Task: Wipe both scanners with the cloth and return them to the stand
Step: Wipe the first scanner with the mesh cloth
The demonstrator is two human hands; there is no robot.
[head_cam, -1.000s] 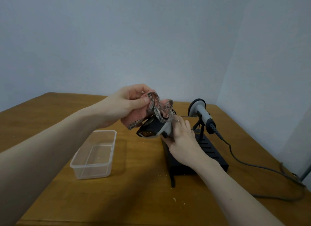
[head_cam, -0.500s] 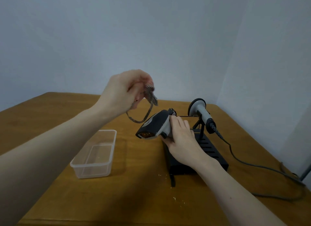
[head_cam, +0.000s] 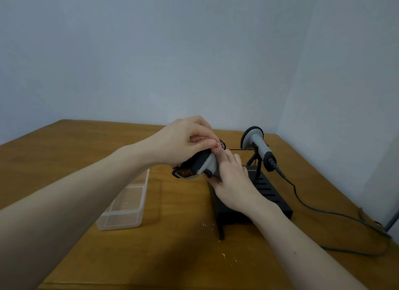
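My right hand [head_cam: 232, 181] grips the handle of a grey and black scanner [head_cam: 194, 165], held above the table with its window facing me. My left hand [head_cam: 183, 140] holds the bunched pink cloth [head_cam: 217, 149] and presses it onto the top of that scanner; most of the cloth is hidden under my fingers. A second grey scanner [head_cam: 257, 144] with a cable sits on the black stand [head_cam: 272, 194] at the right.
A clear plastic container [head_cam: 127, 205] lies on the wooden table [head_cam: 64, 160] left of the stand. The second scanner's cable [head_cam: 323, 212] trails across the table to the right edge. Small crumbs dot the table near the stand's front.
My left hand, raised with the cloth dangling half a second ago, has come down and now presses the cloth onto the scanner. The right hand and scanner have hardly moved.
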